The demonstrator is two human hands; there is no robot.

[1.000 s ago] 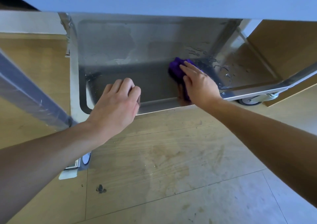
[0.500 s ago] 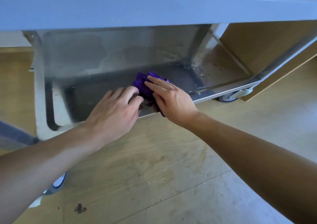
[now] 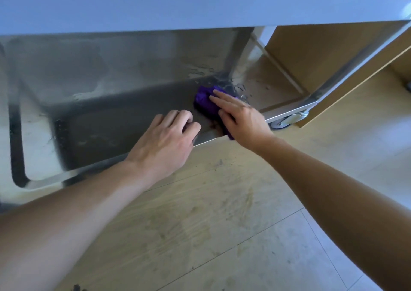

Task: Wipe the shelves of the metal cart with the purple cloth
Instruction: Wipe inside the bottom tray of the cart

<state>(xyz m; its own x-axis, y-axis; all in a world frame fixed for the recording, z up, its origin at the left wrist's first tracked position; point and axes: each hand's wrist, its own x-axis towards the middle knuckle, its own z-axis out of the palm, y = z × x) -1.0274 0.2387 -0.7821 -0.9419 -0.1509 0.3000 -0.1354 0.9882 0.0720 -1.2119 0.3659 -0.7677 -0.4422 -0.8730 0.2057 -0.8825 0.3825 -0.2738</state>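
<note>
Right hand [image 3: 241, 121], centre right of the frame: fingers straight, pressing the purple cloth [image 3: 205, 102] flat onto the lower shelf [image 3: 111, 121] of the metal cart [image 3: 289, 107]. The cloth is bunched and lies just left of a patch of water droplets [image 3: 241, 90]. Left hand [image 3: 164, 141], centre: fingers curled over the shelf's front rim, apparently holding it steady. Assessment: wiping is in progress. Dull smears are visible across the shelf's left half, so that area is judged outstanding. The upper shelf [image 3: 200, 3] shows only its edge, so its condition cannot be judged
</note>
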